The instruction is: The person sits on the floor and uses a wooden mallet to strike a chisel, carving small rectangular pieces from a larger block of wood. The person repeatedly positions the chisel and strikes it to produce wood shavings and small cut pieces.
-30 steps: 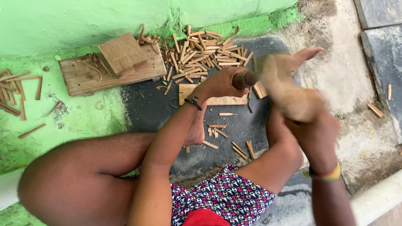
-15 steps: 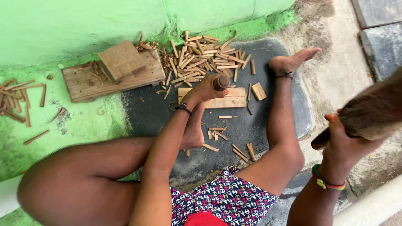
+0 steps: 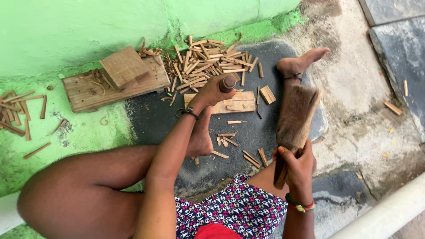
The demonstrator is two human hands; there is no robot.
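Left hand [image 3: 212, 92] clamped round a short brown wooden handle [image 3: 228, 83], set upright on a pale flat wooden slab [image 3: 241, 102] on the floor. Right hand [image 3: 297, 164] fisted on a heavy brown wooden mallet [image 3: 294, 120], raised nearer. Risk: glancing blow onto left fingers or foot [image 3: 297, 65]. Room right; splints [image 3: 208, 62] crowd far side.

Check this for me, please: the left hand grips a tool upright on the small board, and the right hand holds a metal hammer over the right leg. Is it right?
Not quite. The right hand holds a wooden mallet, worn and fibrous, not a metal hammer. The rest stands: the left hand grips a tool upright on the small board, and the mallet is over the right leg. The head view shows it.
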